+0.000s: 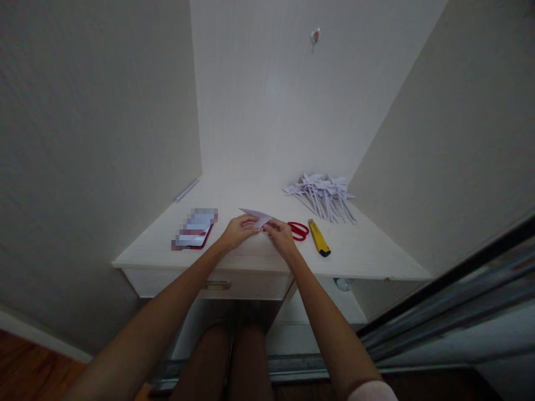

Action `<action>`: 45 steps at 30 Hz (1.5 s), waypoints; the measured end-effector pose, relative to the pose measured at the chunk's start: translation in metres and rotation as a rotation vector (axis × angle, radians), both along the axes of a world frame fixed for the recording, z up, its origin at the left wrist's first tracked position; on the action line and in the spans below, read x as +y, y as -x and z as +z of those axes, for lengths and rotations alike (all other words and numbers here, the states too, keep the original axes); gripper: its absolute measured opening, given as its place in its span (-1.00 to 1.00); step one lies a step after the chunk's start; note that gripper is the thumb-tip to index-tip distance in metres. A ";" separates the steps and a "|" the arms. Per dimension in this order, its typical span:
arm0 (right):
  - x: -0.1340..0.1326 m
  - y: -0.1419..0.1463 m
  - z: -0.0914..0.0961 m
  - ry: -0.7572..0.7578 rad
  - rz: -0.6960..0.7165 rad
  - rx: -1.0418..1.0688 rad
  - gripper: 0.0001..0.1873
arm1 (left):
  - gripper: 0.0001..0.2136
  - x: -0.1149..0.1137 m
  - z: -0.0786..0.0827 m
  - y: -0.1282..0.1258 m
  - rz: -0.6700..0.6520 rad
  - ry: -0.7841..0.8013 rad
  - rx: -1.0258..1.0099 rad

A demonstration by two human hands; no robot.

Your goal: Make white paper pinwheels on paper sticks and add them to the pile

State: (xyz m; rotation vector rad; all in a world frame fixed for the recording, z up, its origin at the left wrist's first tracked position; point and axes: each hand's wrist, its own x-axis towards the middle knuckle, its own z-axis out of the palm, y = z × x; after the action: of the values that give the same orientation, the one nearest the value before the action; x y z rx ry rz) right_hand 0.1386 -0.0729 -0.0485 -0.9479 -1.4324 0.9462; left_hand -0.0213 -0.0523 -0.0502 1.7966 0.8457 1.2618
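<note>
A small sheet of white paper (262, 216) is held between my two hands, low over the white desk top. My left hand (239, 230) grips its left side, with the fingers bent over the near part. From the right, my right hand (279, 234) pinches the near right edge between thumb and fingers. The paper's far edge tilts up to a point on the left. Just beyond my right hand lie scissors with red handles (299, 230), their blades hidden. A yellow box cutter (319, 238) rests to the right of them.
A heap of folded white paper pieces with thin stems (326, 192) lies at the back right. On the left is a phone in a red case (196, 231), partly pixelated. Thin white sticks (186, 190) lie along the left wall. Walls enclose the desk (376, 253) on three sides.
</note>
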 end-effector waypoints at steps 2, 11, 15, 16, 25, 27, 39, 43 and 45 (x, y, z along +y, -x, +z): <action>0.000 0.000 0.000 0.009 0.008 0.008 -0.75 | -0.56 -0.001 0.003 0.001 -0.007 0.020 0.001; -0.005 0.000 0.007 0.036 0.010 0.022 -0.76 | -0.70 -0.002 0.009 0.006 0.033 -0.008 0.083; -0.004 0.001 0.005 0.041 -0.016 0.017 -0.84 | -0.72 -0.001 0.007 0.005 0.071 -0.057 0.121; -0.003 0.001 0.004 0.043 -0.023 0.016 -0.86 | -0.72 -0.002 0.008 0.005 0.083 -0.075 0.126; 0.004 0.001 -0.006 0.059 -0.066 0.013 -0.91 | -0.80 -0.013 0.015 0.000 0.271 -0.226 0.009; 0.005 0.000 -0.007 0.065 -0.091 0.021 -0.91 | -0.81 -0.011 0.013 0.003 0.343 -0.227 -0.055; 0.000 0.005 -0.003 0.045 -0.112 0.110 -0.48 | -0.68 -0.007 0.010 0.003 0.376 -0.105 -0.236; -0.011 0.006 0.004 -0.052 0.027 0.113 -0.29 | -0.83 -0.009 0.014 0.005 0.337 -0.107 -0.124; -0.012 0.006 0.006 -0.072 0.016 0.075 -0.34 | -0.81 -0.009 0.014 0.006 0.265 -0.060 -0.077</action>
State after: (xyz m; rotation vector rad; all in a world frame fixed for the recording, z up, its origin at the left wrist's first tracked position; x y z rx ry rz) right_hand 0.1329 -0.0853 -0.0429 -0.8399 -1.4030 0.9264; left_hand -0.0278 -0.0608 -0.0358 1.7111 1.0371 1.5286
